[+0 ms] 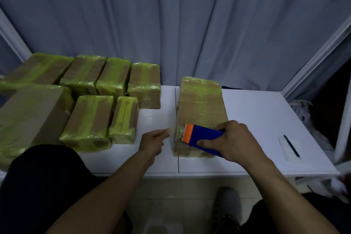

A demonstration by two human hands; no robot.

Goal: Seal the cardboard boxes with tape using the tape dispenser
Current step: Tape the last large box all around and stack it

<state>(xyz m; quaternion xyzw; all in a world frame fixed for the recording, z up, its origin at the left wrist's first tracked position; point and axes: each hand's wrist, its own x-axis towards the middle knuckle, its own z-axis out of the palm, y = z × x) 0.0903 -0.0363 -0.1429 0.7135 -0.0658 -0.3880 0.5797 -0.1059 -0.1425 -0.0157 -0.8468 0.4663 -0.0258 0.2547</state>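
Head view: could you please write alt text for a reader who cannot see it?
A person's right hand holds a blue and orange tape dispenser against a cardboard box on a white table; the left hand is open beside it. More taped boxes stand at left.

The scene is dim and bluish; the white table [256,112] is its brightest surface. Soft glare sits on the yellow-green tape [124,112] of the stacked boxes [102,114]. Wide-angle distortion bends the shelf frame [313,60] at the right edge, and the lower right corner smears into blur.
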